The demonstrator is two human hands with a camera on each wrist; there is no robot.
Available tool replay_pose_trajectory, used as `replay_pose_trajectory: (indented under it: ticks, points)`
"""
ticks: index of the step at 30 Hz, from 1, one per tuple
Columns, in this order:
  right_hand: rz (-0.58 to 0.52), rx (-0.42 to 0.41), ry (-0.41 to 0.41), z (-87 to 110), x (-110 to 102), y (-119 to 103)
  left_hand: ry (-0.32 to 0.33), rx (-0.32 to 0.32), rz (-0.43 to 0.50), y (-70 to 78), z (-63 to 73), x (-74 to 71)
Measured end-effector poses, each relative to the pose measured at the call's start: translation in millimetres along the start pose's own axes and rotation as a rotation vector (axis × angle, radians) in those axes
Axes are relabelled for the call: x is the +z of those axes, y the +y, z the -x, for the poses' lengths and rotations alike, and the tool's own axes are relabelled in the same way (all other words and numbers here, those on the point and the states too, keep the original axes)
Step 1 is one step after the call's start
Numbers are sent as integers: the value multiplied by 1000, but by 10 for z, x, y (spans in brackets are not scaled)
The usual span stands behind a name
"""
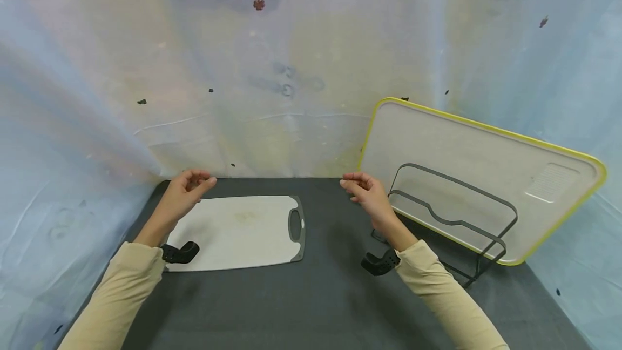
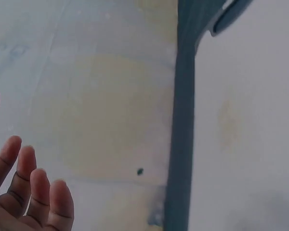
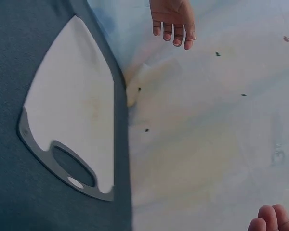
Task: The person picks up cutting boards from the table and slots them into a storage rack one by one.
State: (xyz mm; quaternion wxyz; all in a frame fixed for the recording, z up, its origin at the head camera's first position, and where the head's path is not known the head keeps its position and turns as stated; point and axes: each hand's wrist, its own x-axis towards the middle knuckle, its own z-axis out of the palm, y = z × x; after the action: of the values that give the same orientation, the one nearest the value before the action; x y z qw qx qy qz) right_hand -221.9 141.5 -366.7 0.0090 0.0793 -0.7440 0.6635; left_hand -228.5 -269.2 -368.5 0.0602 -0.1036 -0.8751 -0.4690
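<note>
My left hand (image 1: pixel 186 192) hovers above the far left part of a white cutting board (image 1: pixel 243 234), holding nothing. In the left wrist view its fingers (image 2: pixel 40 190) are loosely bent and apart. The cutting board lies flat on the dark table, with grey corners and a grey handle slot at its right end; faint stains mark its surface. Over the table, to the right of that board, my right hand (image 1: pixel 373 199) is raised, its fingers loosely bent around nothing. Closest to it stands a dark wire rack (image 1: pixel 454 223), which holds a large white board with a yellow rim (image 1: pixel 447 147).
The table (image 1: pixel 272 307) has a dark grey cover. Pale patterned curtains (image 1: pixel 291 58) hang behind it and at both sides. The large board leans back in the rack at the right, near the curtain. Black wrist devices (image 1: pixel 181 253) sit on both wrists.
</note>
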Motion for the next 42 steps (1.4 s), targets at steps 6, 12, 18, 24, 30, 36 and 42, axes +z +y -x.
replay_pose_trajectory:
  ticks: [6,12,18,24,30,36,42]
  points:
    - [9,36,-17,-23,158,137,43,-29,-68,-150,108,-42]
    - [38,53,-19,-55,299,323,85,-55,-97,-315,184,-88]
    - [78,29,46,-85,430,502,97,-100,-124,-431,237,-101]
    - [112,27,67,-121,534,677,93,-154,-121,-550,291,-117]
    - [147,38,75,-144,636,805,67,-229,-109,-694,331,-153]
    - [191,79,82,-171,725,905,0,-313,-132,-889,359,-191]
    - [227,121,85,-173,774,962,-12,-368,-114,-1076,384,-195]
